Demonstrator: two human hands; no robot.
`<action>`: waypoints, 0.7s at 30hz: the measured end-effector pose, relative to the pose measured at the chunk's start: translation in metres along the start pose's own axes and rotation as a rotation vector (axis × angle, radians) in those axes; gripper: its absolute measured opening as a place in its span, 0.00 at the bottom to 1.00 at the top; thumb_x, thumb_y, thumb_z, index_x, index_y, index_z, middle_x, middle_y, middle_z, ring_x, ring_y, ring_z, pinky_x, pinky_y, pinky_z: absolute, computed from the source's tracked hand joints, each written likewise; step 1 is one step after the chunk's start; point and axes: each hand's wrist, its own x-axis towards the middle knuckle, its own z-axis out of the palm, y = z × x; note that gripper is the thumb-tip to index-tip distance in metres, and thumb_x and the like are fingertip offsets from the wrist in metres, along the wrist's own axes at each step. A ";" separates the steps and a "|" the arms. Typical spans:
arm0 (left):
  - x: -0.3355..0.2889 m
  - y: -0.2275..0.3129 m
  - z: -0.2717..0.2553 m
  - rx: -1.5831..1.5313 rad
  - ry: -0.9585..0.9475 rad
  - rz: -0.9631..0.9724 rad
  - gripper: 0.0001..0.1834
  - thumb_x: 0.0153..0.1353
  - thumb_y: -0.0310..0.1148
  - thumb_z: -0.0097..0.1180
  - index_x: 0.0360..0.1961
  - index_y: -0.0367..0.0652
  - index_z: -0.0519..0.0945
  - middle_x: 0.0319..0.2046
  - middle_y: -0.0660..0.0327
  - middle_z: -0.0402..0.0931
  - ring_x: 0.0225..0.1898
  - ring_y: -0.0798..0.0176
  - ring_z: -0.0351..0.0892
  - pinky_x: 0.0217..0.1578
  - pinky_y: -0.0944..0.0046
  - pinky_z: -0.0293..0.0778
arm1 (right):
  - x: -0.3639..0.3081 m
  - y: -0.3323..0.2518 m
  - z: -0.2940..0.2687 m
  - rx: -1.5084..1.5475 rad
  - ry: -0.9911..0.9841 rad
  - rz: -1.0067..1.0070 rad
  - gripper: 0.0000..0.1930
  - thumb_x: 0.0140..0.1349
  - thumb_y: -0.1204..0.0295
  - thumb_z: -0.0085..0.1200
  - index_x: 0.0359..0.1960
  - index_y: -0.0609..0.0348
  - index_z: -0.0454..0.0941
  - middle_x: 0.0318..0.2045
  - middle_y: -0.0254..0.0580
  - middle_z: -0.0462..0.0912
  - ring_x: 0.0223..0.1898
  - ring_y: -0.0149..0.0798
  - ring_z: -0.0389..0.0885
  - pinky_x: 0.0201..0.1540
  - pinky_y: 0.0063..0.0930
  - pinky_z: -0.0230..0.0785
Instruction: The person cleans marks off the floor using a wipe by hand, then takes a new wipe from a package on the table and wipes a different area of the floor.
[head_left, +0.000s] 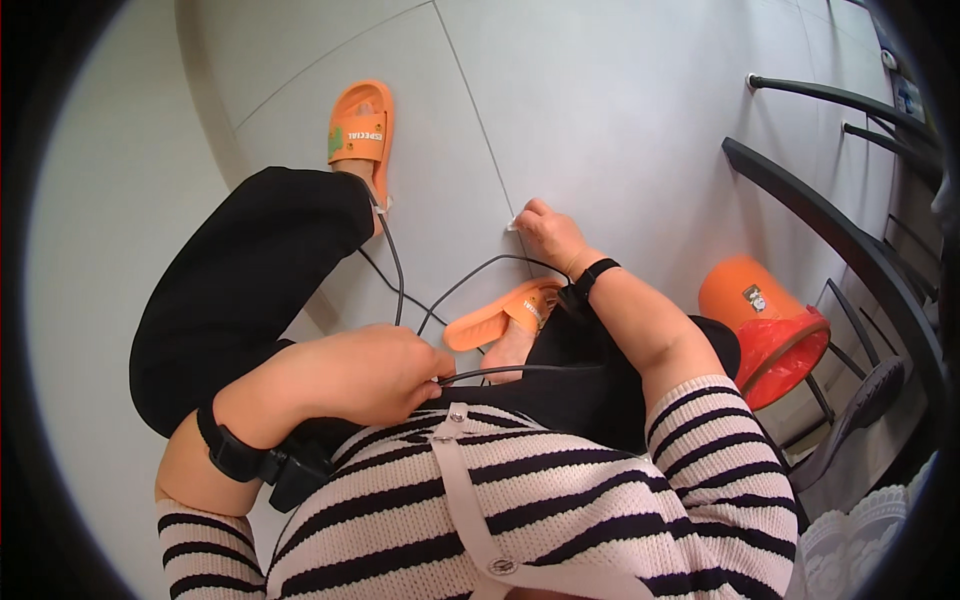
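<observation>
My right hand (552, 237) reaches low over the floor, its fingers pinched on a small white scrap (513, 225), perhaps tissue or paper. My left hand (385, 375) is held closed in front of my lap, fingertips pressed together. A tiny pale bit shows at those fingertips, too small to name. A black cable (520, 369) runs rightward from beside the left fingertips; whether the hand grips it is hidden. Another stretch of black cable (480, 268) loops between the hands. Each wrist wears a black strap, the left one with a black box (300, 470).
Orange slippers (361, 130) are on my feet, one foot forward and one tucked back. An orange bin (750, 290) with a red liner lies tilted at the right. Black furniture legs (820, 220) stand beyond it. A pale wall (100, 300) rises on the left.
</observation>
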 end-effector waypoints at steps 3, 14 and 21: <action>0.001 0.001 0.000 0.008 -0.014 -0.015 0.08 0.58 0.30 0.47 0.34 0.39 0.75 0.25 0.48 0.75 0.33 0.46 0.76 0.36 0.51 0.70 | -0.014 0.019 -0.009 -0.097 -0.143 -0.057 0.05 0.54 0.75 0.45 0.33 0.53 0.71 0.38 0.44 0.70 0.34 0.49 0.77 0.35 0.41 0.70; 0.003 -0.015 -0.007 -0.030 0.001 -0.010 0.10 0.58 0.31 0.48 0.38 0.39 0.76 0.27 0.48 0.76 0.33 0.45 0.76 0.35 0.52 0.70 | 0.063 0.003 -0.007 -0.302 -0.153 -0.219 0.11 0.51 0.78 0.46 0.37 0.55 0.69 0.40 0.42 0.68 0.39 0.43 0.76 0.37 0.37 0.73; -0.003 -0.023 -0.012 -0.062 0.053 0.028 0.10 0.58 0.30 0.47 0.39 0.39 0.76 0.27 0.47 0.76 0.33 0.44 0.76 0.35 0.51 0.70 | 0.167 0.015 -0.070 -0.265 0.397 -0.038 0.08 0.53 0.76 0.45 0.34 0.48 0.72 0.35 0.40 0.72 0.34 0.48 0.76 0.33 0.41 0.72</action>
